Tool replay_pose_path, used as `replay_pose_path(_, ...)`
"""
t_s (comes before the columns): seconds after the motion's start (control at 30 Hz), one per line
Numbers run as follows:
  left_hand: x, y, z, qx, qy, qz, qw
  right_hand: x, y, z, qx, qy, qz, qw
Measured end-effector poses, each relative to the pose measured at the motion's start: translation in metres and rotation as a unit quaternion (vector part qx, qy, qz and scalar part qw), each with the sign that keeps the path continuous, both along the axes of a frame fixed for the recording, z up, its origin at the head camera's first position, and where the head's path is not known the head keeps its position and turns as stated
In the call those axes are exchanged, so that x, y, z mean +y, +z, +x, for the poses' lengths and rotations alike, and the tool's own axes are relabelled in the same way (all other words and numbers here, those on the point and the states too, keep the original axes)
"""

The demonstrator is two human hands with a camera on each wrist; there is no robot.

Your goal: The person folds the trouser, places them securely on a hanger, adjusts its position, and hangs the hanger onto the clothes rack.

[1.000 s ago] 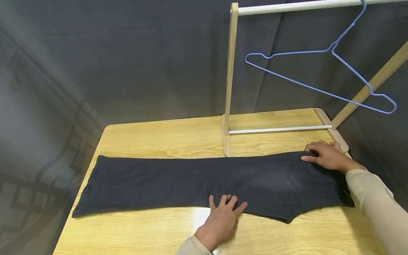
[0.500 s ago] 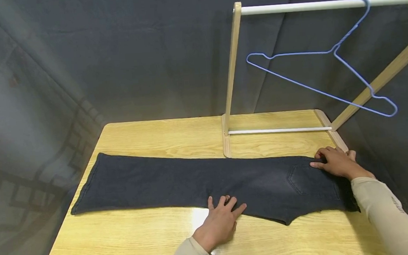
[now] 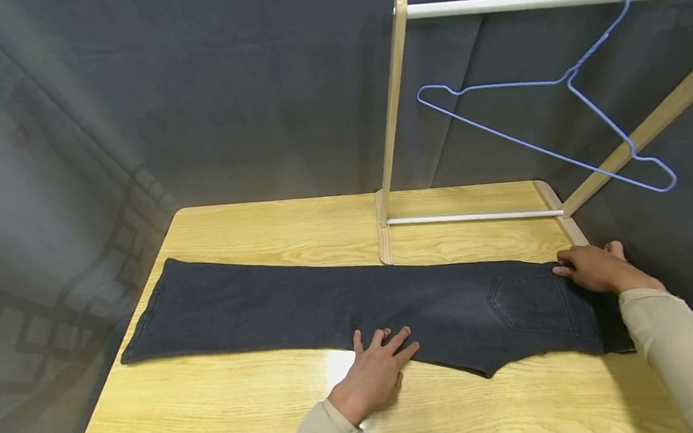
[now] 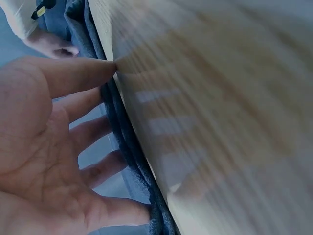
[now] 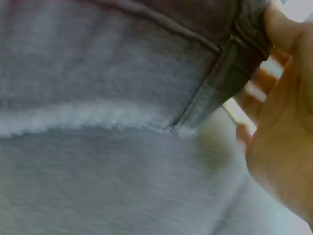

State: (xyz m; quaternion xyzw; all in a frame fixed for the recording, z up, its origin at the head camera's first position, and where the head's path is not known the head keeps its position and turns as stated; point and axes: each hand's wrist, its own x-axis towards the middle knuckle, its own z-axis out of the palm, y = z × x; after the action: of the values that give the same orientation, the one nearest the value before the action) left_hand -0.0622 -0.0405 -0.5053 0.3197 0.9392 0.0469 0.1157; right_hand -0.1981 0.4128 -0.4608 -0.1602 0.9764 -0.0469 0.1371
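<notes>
Dark jeans [image 3: 304,306] lie folded lengthwise across the table, hem at the left, back pocket and waist at the right. My left hand [image 3: 372,376] rests with spread fingers on their near edge, around the middle. In the left wrist view, the fingers of that hand [image 4: 54,142] reach over the layered cloth edge, and the thumb tip is by the wood. At the waist's far corner, my right hand [image 3: 603,269] holds the waistband. The right wrist view has the waistband [image 5: 220,88] between the thumb and the fingers of this hand [image 5: 286,127], with fleecy lining below.
A blue wire hanger [image 3: 504,140] hangs from the white top rail [image 3: 501,4] of a wooden rack behind the jeans. The rack's foot [image 3: 384,240] stands just beyond their far edge. Grey curtains [image 3: 255,115] enclose the wooden table [image 3: 227,412].
My right hand has moved to the right along the far edge of the waist. The waist end now stretches further right and shows more of the cloth. My left hand stays put.
</notes>
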Motion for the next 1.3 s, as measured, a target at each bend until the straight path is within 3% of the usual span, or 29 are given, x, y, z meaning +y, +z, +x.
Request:
replay_pose_path(0.07,-0.001,0.000,-0.001,0.002,-0.001,0.001,1.0000,-0.003,0.005,-0.002,0.040,0.011,-0.012,0.999)
replay_pose_path(0.2,-0.004,-0.001,-0.001,0.002,0.002,0.000,1.0000,-0.005,0.006,-0.009,0.094,-0.026,-0.027,0.995)
replay_pose_path(0.47,-0.006,-0.004,0.003,0.006,0.001,0.003,1.0000,-0.001,-0.044,-0.010,0.119,-0.050,-0.051,0.990)
replay_pose_path(0.6,-0.005,-0.004,0.004,0.012,0.005,-0.003,0.9999,0.005,-0.051,-0.008,0.132,-0.043,-0.079,0.987)
replay_pose_path(0.9,-0.006,-0.001,0.000,0.021,0.008,-0.011,0.9997,0.014,-0.048,-0.006,0.131,-0.056,-0.088,0.986)
replay_pose_path(1.03,-0.005,-0.001,-0.001,0.018,0.009,-0.004,0.9998,0.015,-0.052,-0.006,0.084,-0.080,-0.073,0.991)
replay_pose_path(1.17,-0.005,-0.002,-0.002,0.013,0.013,-0.004,0.9998,0.014,-0.046,-0.009,0.036,-0.100,-0.028,0.994)
replay_pose_path(1.3,-0.003,-0.002,-0.002,0.012,0.017,-0.005,0.9998,0.015,-0.037,-0.010,0.029,-0.094,-0.022,0.995)
